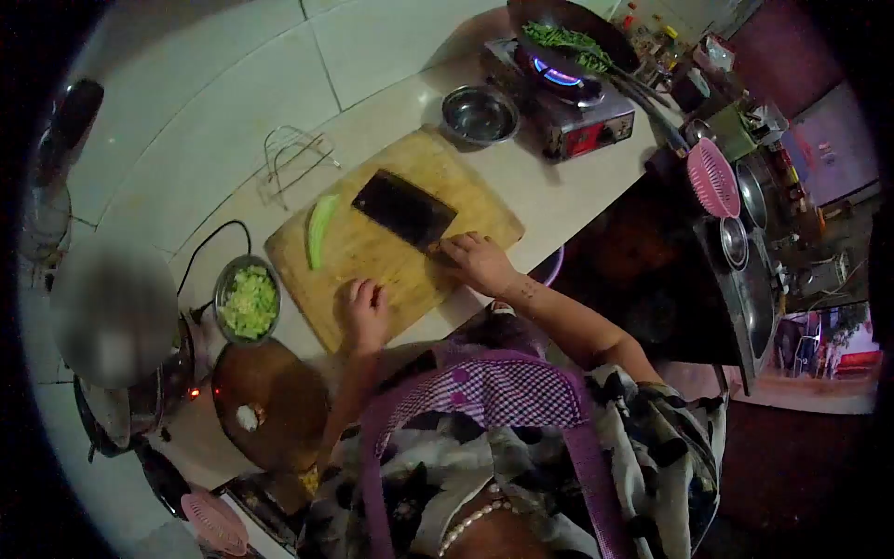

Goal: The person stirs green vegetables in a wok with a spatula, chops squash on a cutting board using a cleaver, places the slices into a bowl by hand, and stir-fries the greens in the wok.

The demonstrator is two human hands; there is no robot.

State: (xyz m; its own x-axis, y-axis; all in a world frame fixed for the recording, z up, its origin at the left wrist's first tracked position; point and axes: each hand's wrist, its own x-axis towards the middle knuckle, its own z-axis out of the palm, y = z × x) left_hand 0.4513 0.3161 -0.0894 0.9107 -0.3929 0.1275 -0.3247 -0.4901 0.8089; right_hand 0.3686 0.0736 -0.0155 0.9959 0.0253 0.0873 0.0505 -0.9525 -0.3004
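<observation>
A dark, broad-bladed cleaver (405,207) lies flat on the wooden cutting board (419,158). My right hand (480,265) is at the cleaver's near right end, its fingers closed around the handle, which they mostly hide. To the left of the blade, a long piece of pale green vegetable (320,230) rests on the board. My left hand (368,312) is over the board's near edge, fingers loosely bent and slightly apart, with nothing visible in them. Beyond the board's left edge sits a bowl of chopped green pieces (248,300).
A wok (610,28) of greens sits over a lit gas burner (573,82) at the back right. Near it is a metal bowl (480,115). A wire rack (298,156) stands behind the board. Pink basket (713,179) at right; round brown board (270,391) at left.
</observation>
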